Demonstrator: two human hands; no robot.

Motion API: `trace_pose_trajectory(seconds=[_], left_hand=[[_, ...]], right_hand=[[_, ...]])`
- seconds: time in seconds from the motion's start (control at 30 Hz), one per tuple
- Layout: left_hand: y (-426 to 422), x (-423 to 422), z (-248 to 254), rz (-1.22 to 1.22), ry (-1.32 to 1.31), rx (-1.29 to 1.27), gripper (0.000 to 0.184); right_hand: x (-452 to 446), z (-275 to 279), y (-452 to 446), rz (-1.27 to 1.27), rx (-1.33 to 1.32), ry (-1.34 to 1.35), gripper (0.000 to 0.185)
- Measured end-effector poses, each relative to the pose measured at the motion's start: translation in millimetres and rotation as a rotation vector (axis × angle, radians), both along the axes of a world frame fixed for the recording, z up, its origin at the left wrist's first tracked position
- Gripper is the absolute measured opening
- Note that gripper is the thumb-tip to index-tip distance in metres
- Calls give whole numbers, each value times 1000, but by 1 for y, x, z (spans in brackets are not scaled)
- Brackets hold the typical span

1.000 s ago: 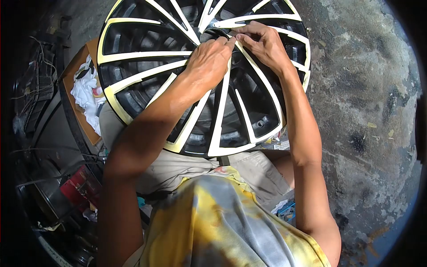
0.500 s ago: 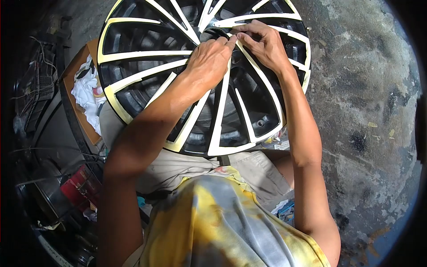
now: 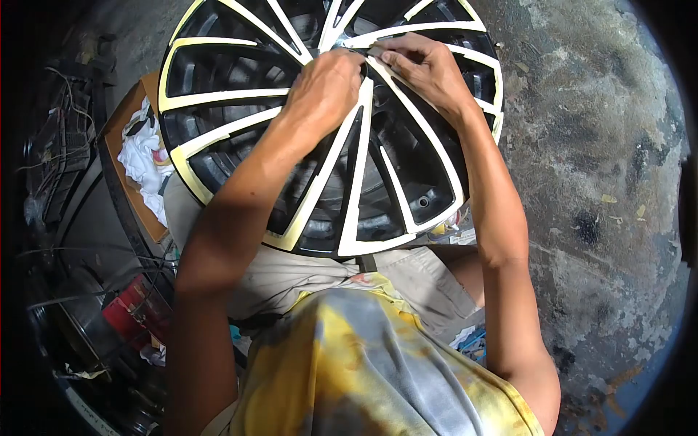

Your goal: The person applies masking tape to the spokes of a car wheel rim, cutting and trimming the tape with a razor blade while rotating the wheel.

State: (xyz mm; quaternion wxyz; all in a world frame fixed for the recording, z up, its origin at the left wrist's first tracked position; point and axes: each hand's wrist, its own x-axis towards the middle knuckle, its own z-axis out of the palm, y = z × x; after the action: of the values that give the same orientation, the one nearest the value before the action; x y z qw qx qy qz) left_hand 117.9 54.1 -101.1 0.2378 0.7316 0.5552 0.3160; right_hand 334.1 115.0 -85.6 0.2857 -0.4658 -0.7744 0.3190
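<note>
A black car wheel rim (image 3: 429, 163) lies in front of me, its spokes edged with pale yellow masking tape (image 3: 354, 211). My left hand (image 3: 326, 86) is over the hub, its fingers curled down and closed; whatever the fingertips grip is hidden behind the knuckles. Just to its right, my right hand (image 3: 424, 69) is closed in a pinch, thumb against index finger, at the hub end of a taped spoke. The small bit between these fingertips is too unclear to name.
A cardboard box (image 3: 149, 218) with white cloths (image 3: 142, 156) stands left of the rim. Lower left are a red object (image 3: 131, 312), cables and dark parts. Stained concrete floor (image 3: 582, 145) stretches along the right. The rim's near edge is by my lap.
My left hand has moved left, away from the right hand, and its fingers have curled more. The right hand has shifted slightly left. The rim has moved a little left in view.
</note>
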Motion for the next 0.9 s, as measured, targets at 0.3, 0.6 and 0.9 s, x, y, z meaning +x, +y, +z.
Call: trace_pose_trajectory(seconds=[0.3,0.6,0.9], left_hand=[[19,-3,-9,37,72,84,22],[21,-2,-13,14,103,94,22],[24,-1,-11,3,99,98,19]], right_hand=[[3,6,-2,81,57,-96,21],[-1,15,-4,83,26,-168,21],[4,1,-3,-6,-96,119,25]])
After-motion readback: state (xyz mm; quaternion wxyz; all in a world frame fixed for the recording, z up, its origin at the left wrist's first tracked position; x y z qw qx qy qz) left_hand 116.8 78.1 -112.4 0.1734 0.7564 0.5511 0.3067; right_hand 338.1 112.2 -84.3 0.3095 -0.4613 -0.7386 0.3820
